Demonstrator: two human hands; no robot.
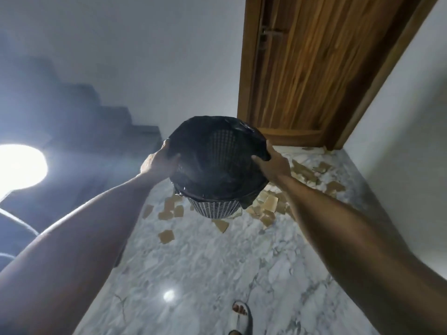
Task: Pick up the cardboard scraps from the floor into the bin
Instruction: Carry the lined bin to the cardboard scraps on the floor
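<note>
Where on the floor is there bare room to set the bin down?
Bare marble floor lies between the sandalled foot and the nearest cardboard scraps. It is crowded under and beyond the bin, toward the wooden door.

White walls [150, 56], marble floor [205, 274], wooden door [302, 68], bright lamp [17, 168].

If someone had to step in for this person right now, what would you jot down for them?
Left hand and right hand each grip the rim of the bin, holding it up off the floor. The bin is a white mesh basket lined with a black bag; I cannot see any scraps inside.
Cardboard scraps lie scattered on the marble floor, from beneath the bin to the wooden door and along the right wall.
Done: bin fetched to the mess.
Left: set the bin down by the scraps, gather every piece into it.
</note>
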